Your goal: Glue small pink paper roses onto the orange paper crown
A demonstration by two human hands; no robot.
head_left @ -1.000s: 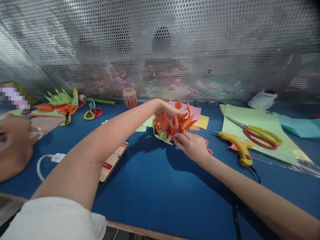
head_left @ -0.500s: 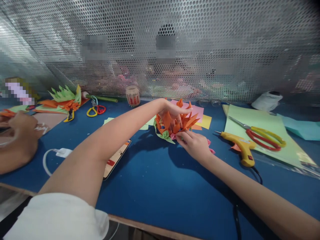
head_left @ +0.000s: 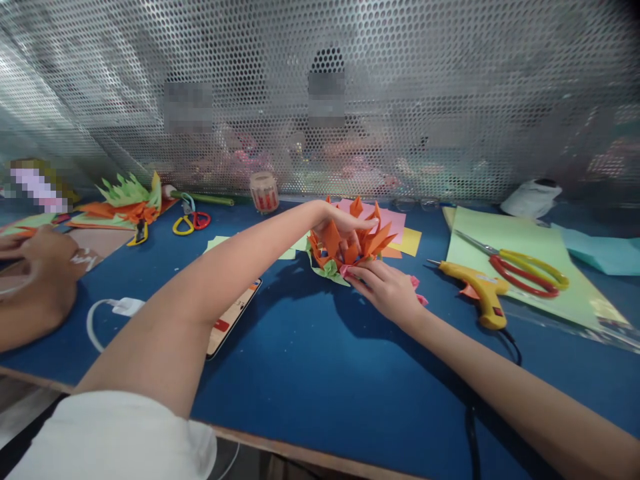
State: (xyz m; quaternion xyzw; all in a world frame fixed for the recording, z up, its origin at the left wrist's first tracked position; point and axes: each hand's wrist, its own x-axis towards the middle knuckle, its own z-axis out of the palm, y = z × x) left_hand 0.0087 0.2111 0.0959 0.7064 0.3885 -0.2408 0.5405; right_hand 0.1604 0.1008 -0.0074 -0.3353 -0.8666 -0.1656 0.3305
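Note:
An orange folded-paper flower (head_left: 373, 241) with green leaves at its base sits on the blue table (head_left: 310, 360), just past the middle. My left hand (head_left: 344, 225) reaches over it from the left, fingers curled down among the orange petals and gripping them. My right hand (head_left: 383, 287) lies against the flower's near right side, its fingers pinched on a small pink paper piece (head_left: 345, 270) at the flower's base. More pink paper (head_left: 417, 292) shows behind my right wrist.
A yellow glue gun (head_left: 479, 292) and red-and-yellow scissors (head_left: 525, 270) on a green sheet (head_left: 560, 293) lie to the right. A phone (head_left: 231, 319) and white charger cable (head_left: 113, 310) lie left. Another person's hand (head_left: 37, 267) works at far left near another paper flower (head_left: 125, 200). A perforated metal screen (head_left: 450, 100) closes the back.
My right hand has slid a little lower and left along the flower's base. My left hand stays on the petals. The other person's hand at left has shifted slightly.

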